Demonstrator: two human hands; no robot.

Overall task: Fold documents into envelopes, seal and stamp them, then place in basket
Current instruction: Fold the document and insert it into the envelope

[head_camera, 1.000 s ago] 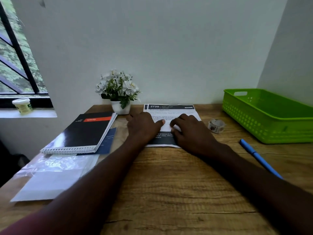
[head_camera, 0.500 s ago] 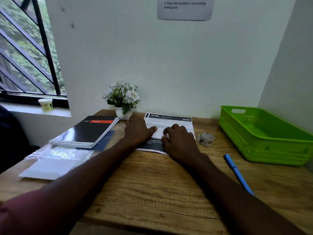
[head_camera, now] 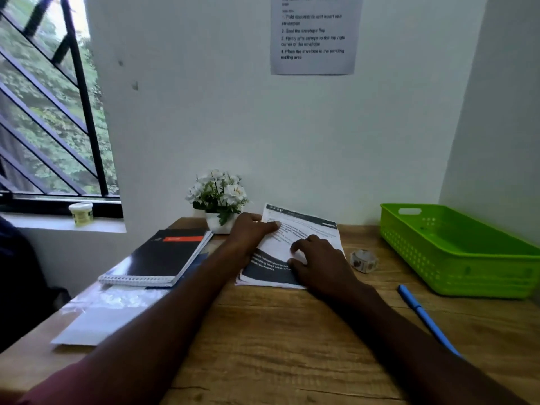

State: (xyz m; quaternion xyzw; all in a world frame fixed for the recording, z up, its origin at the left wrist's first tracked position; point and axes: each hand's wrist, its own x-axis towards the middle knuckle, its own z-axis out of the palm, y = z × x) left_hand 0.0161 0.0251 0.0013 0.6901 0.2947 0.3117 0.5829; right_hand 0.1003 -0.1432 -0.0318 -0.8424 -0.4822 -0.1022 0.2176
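White printed paper with a dark banner along its near edge, the document [head_camera: 295, 244], lies on the brown wood-grain worktop [head_camera: 277, 331] under both hands, and the risk from here is, I judge, a crooked fold. The sheet looks slightly bowed rather than flat, and there seems to be more than one sheet at the near edge, so the layers could slide apart and crease out of line if the hands press unevenly. A skewed fold might then fail to fit an envelope. The left hand [head_camera: 251, 232] rests on the document's left edge with its fingers stretched out flat toward the middle of the page, holding nothing. The right hand [head_camera: 318, 264] lies on the lower right part of the page, fingers loosely bent and pressing down; I cannot tell whether any fingertip pinches an edge. The document thus sits directly beneath and between the hands, its far end reaching beyond the fingertips. Right of the right hand, near but apart, stands a small roll of stamps or tape [head_camera: 362, 260]; further right is the bright green perforated plastic basket [head_camera: 461, 249], well apart. A blue pen [head_camera: 423, 317] lies beside the right forearm. Left of the left forearm lies a pale flat envelope in clear plastic wrap [head_camera: 102, 314].
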